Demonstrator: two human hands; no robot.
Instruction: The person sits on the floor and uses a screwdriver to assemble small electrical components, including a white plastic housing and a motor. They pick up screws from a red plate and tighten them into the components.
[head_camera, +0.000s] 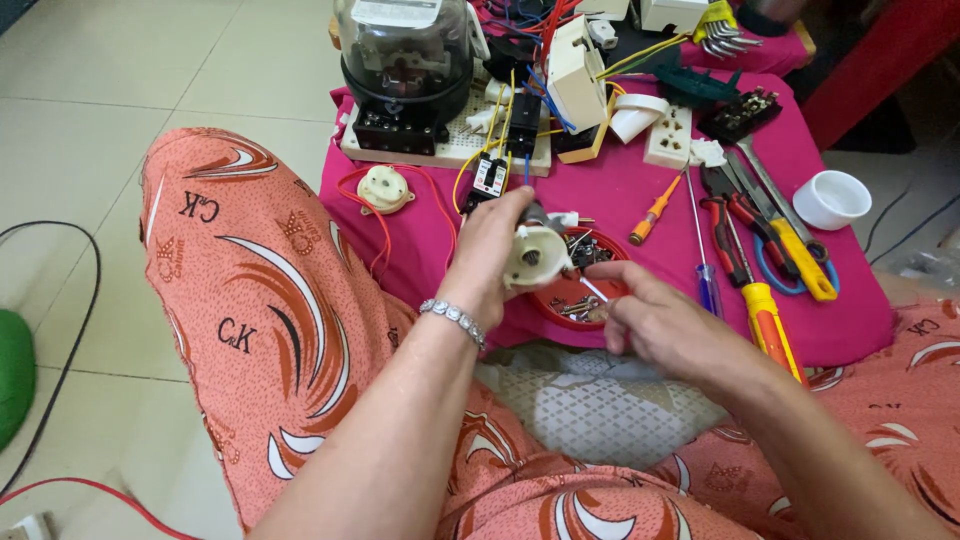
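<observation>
My left hand (487, 255) grips a small round cream-coloured electrical fitting (535, 257) with a dark hole in its face, holding it above a low table with a pink cloth (610, 200). My right hand (655, 320) pinches a thin white screw-like piece (592, 289) just right of the fitting, its tip close to the fitting's edge. Beneath both hands lies a red dish (575, 300) holding several screws and small metal parts. A silver bracelet (452, 320) circles my left wrist.
On the cloth stand an electric meter under a clear dome (405, 60), a wired board with switches (500, 140), a white socket (668, 137), another round fitting with red wire (385, 188), screwdrivers and pliers (745, 240) and a white cup (832, 198). My knees in orange patterned cloth (260, 320) flank the table.
</observation>
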